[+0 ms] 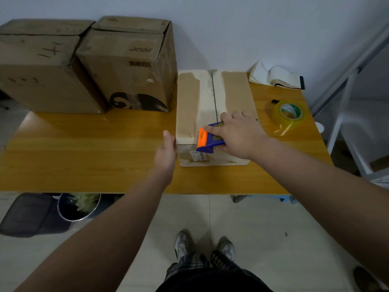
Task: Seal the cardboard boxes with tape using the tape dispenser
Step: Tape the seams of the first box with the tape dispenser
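The pale small box [212,98] is carrying a white sticker label [197,155] on its near face, with print too small to read. Just left of that box, a brown carton [117,81] is showing a row of dark Chinese characters [140,64] upside down, too blurred to read for certain, and two lines of tiny illegible print [140,49] above them. Further left of the small box, another carton [31,81] is bearing handwritten pen strokes [51,50] resembling "14". Right of the small box, a tape roll [276,114] is displaying a green-and-white core label [292,109] that is unreadable.
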Demonstrator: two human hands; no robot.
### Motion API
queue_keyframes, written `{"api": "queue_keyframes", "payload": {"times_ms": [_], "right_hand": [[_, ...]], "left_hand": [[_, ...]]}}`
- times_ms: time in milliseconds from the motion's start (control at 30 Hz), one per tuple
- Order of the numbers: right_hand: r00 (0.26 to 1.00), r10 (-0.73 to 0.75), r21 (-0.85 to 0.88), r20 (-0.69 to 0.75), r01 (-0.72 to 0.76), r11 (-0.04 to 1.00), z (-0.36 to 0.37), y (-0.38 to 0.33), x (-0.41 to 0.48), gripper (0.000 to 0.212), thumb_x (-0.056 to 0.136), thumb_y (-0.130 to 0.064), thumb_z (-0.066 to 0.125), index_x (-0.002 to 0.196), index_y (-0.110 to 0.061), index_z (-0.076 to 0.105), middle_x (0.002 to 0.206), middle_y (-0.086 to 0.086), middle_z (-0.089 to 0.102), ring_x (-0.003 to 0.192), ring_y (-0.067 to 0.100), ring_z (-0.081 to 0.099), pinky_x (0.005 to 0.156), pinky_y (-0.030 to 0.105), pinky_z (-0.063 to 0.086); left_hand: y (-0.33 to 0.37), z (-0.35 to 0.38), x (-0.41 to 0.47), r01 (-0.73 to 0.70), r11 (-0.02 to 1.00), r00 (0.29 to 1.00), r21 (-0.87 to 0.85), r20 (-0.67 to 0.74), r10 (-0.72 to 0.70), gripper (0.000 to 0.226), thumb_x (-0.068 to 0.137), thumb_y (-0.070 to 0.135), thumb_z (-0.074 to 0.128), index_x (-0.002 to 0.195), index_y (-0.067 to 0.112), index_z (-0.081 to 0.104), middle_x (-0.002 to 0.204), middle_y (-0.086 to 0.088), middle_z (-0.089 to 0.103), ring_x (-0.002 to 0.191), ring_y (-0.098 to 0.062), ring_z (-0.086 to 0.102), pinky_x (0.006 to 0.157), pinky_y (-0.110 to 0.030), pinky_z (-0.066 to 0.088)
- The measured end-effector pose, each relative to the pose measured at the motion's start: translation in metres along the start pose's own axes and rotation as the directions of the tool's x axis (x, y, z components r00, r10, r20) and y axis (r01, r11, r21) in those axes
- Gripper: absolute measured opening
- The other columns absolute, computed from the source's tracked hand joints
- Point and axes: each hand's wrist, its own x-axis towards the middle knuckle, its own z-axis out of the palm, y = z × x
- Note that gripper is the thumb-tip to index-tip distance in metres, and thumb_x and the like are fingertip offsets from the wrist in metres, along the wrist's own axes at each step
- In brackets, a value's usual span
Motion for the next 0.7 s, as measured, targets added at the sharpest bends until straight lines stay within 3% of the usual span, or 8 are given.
{"api": "queue_keyframes", "payload": {"times_ms": [33, 133, 300, 400, 467, 500, 600, 700], "right_hand": [[1.000, 0.002, 0.002, 0.001, -0.002, 1.000, 0.000, 0.000, 0.000, 0.063, 0.091, -0.053, 0.047, 0.146, -0.039, 0.022, 0.127, 0.009, 0.045, 0.109, 0.030, 0.047, 0.089, 0.042, 0.035], [1.000, 0.003, 0.002, 0.005, -0.003, 1.000, -0.001, -0.001, -0.001, 0.063, 0.091, -0.052, 0.047, 0.147, -0.039, 0.022, 0.127, 0.009, 0.045, 0.109, 0.031, 0.047, 0.089, 0.043, 0.035], [1.000, -0.012, 0.022, 0.029, 0.012, 1.000, -0.004, 0.002, 0.001, 0.063, 0.091, -0.052, 0.047, 0.147, -0.039, 0.021, 0.127, 0.010, 0.044, 0.110, 0.032, 0.047, 0.091, 0.043, 0.036], [0.999, -0.019, 0.025, 0.039, 0.018, 1.000, -0.006, 0.003, 0.003, 0.062, 0.091, -0.055, 0.045, 0.146, -0.040, 0.022, 0.126, 0.009, 0.044, 0.109, 0.031, 0.047, 0.090, 0.043, 0.036], [0.998, -0.023, 0.040, 0.051, 0.021, 0.999, -0.007, 0.004, 0.004, 0.061, 0.091, -0.056, 0.044, 0.146, -0.041, 0.023, 0.125, 0.008, 0.045, 0.108, 0.030, 0.048, 0.090, 0.043, 0.036], [0.998, -0.024, 0.049, 0.057, 0.022, 0.999, -0.008, 0.004, 0.005, 0.061, 0.091, -0.056, 0.044, 0.146, -0.041, 0.023, 0.124, 0.008, 0.045, 0.108, 0.030, 0.048, 0.090, 0.043, 0.036], [0.997, -0.026, 0.063, 0.079, 0.021, 0.998, -0.009, 0.006, 0.007, 0.061, 0.091, -0.058, 0.043, 0.145, -0.042, 0.022, 0.125, 0.008, 0.045, 0.109, 0.029, 0.048, 0.090, 0.042, 0.036], [0.995, -0.028, 0.062, 0.098, 0.022, 0.998, -0.009, 0.007, 0.009, 0.061, 0.091, -0.058, 0.042, 0.145, -0.043, 0.021, 0.126, 0.008, 0.044, 0.109, 0.030, 0.048, 0.089, 0.043, 0.036]], "left_hand": [[-0.007, 0.004, 0.001, 0.019, 1.000, 0.999, -0.012, 0.049, -0.018, 0.050, 0.090, 0.069, 0.020, 0.080, 0.053, 0.065, 0.090, 0.025, 0.067, 0.089, 0.004, 0.057, 0.075, -0.020, 0.043], [-0.025, 0.009, 0.005, 0.124, 0.991, 0.984, -0.048, 0.138, -0.117, 0.064, 0.087, 0.074, 0.012, 0.128, 0.043, 0.050, 0.139, 0.005, 0.049, 0.126, -0.012, 0.042, 0.102, -0.030, 0.028], [-0.038, 0.002, 0.012, 0.208, 0.977, 0.948, 0.050, 0.237, -0.214, 0.075, 0.091, 0.068, 0.005, 0.144, 0.024, 0.035, 0.152, -0.001, 0.029, 0.141, -0.020, 0.020, 0.112, -0.038, 0.012], [-0.032, -0.017, 0.018, -0.100, 0.949, 0.995, 0.300, 0.058, 0.086, 0.047, 0.100, 0.040, 0.035, 0.145, 0.024, 0.033, 0.152, -0.001, 0.030, 0.140, -0.019, 0.025, 0.104, -0.032, 0.025], [-0.022, -0.030, 0.025, -0.467, 0.686, 0.881, 0.558, 0.226, 0.415, 0.061, 0.095, 0.010, 0.048, 0.148, 0.027, 0.023, 0.157, 0.008, 0.012, 0.140, -0.006, 0.012, 0.104, -0.023, 0.022], [-0.016, -0.032, 0.030, -0.579, 0.529, 0.809, 0.620, 0.355, 0.469, 0.070, 0.091, 0.004, 0.052, 0.148, 0.029, 0.020, 0.157, 0.013, 0.003, 0.140, -0.004, 0.007, 0.104, -0.023, 0.020], [-0.003, -0.031, 0.042, -0.686, 0.246, 0.714, 0.685, 0.569, 0.408, 0.079, 0.086, 0.009, 0.061, 0.148, 0.032, 0.017, 0.156, 0.010, -0.003, 0.141, -0.008, -0.006, 0.112, -0.032, 0.012], [0.001, -0.031, 0.055, -0.716, 0.098, 0.665, 0.692, 0.631, 0.401, 0.083, 0.082, 0.018, 0.067, 0.148, 0.029, 0.017, 0.158, 0.004, 0.005, 0.139, -0.006, -0.008, 0.114, -0.031, 0.000]]}}
